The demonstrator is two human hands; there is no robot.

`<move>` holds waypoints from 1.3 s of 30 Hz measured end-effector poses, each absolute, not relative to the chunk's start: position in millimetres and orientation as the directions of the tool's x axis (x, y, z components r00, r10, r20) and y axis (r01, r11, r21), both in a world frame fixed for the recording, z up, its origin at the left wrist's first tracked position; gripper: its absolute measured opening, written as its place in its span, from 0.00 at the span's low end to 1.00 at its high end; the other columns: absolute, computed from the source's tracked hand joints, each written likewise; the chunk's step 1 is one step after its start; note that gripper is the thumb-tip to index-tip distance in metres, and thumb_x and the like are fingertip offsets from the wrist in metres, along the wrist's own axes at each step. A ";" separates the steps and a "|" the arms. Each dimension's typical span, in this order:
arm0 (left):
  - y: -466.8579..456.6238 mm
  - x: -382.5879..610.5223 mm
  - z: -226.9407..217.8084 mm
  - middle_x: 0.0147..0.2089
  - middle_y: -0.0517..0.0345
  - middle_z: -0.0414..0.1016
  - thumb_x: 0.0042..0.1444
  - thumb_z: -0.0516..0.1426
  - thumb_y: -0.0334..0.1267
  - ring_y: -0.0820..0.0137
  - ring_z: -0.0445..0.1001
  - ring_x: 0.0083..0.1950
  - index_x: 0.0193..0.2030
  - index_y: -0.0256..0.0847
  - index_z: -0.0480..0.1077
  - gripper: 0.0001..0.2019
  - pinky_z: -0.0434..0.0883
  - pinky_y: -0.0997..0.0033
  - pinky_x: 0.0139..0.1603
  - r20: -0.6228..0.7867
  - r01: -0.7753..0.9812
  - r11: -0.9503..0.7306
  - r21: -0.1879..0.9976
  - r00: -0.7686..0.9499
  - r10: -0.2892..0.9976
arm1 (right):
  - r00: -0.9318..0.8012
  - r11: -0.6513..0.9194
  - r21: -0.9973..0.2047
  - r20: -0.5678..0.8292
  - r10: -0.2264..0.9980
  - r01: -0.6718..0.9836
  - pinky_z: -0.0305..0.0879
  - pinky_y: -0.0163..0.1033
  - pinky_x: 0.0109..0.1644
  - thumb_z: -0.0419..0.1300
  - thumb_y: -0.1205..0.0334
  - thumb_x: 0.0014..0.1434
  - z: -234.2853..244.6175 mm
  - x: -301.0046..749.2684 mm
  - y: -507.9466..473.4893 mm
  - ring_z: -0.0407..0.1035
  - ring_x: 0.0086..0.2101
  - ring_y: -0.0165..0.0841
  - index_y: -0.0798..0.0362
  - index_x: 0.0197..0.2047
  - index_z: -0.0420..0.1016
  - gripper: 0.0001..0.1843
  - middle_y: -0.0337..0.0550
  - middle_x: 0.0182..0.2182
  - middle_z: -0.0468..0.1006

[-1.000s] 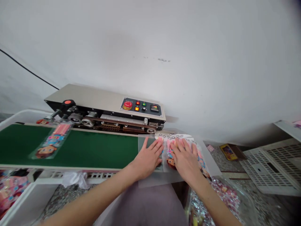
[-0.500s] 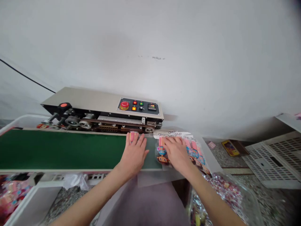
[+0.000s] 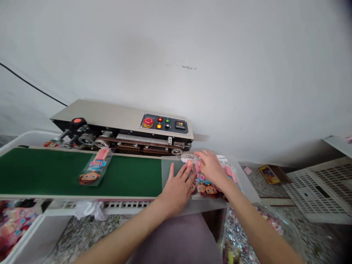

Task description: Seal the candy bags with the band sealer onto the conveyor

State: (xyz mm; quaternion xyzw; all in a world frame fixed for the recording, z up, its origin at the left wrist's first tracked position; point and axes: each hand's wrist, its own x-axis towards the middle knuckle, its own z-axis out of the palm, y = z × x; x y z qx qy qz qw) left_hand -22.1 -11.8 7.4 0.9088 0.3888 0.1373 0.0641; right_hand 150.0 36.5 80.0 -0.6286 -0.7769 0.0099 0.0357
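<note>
My left hand [image 3: 178, 189] lies with fingers spread over clear plastic packets [image 3: 202, 189] on the pale sheet right of the belt. The packets carry cartoon faces and pink-and-yellow stick shapes. Over their upper ends my right hand [image 3: 211, 167] is bent, its fingers closed at a packet's top edge; part of the grip is hidden. Another cartoon packet [image 3: 95, 168] rests by itself on the green conveyor belt [image 3: 132, 176], its top close to the sealing machine [image 3: 110, 119]. The machine's panel has a red stop button [image 3: 147, 122] and a lit display [image 3: 180, 125].
White bins [image 3: 46, 234] stand below left, one with colourful packets [image 3: 16, 227]. A clear bag of shiny packets [image 3: 239, 231] sits below right. Farther right are a slatted white crate [image 3: 319, 190] and an open box [image 3: 271, 174] on the floor. A wall rises behind.
My left hand has moved right from the belt onto the packets. A single packet now lies further left on the belt. My right hand has risen towards the packets' top edges.
</note>
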 end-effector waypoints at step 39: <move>1.2 -34.2 33.1 0.72 0.47 0.62 0.70 0.44 0.37 0.56 0.56 0.74 0.69 0.39 0.61 0.23 0.49 0.36 0.72 0.167 0.700 -0.659 0.277 0.640 0.750 | -0.158 0.120 0.218 0.166 0.973 0.969 0.44 0.64 0.69 0.57 0.58 0.66 48.6 160.7 -41.9 0.58 0.65 0.53 0.49 0.65 0.69 0.25 0.48 0.67 0.65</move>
